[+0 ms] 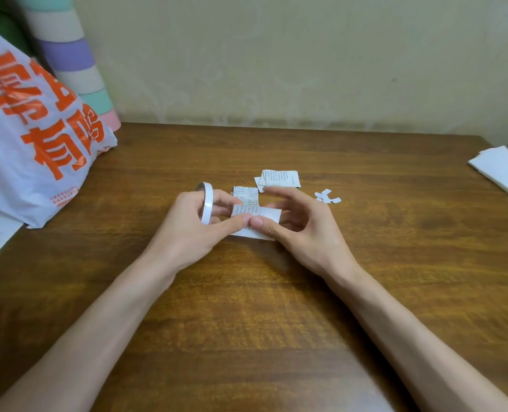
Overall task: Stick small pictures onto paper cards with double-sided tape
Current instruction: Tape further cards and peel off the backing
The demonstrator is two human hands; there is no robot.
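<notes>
A white roll of double-sided tape [207,200] stands on edge in my left hand [193,224], whose fingers pass through it. A small paper card [269,215] with printed text lies under both thumbs, which meet and press on it near its middle. My right hand [300,230] pinches the card's right part, with its other fingers spread above. Another printed piece [246,194] lies just behind the card. A small stack of printed pieces [281,178] sits further back on the wooden table [276,307].
Several tiny white scraps [327,196] lie right of my right hand. A white stack of paper [499,169] sits at the far right edge. A white plastic bag with orange characters [35,135] fills the left side, with striped rolls [77,66] behind it.
</notes>
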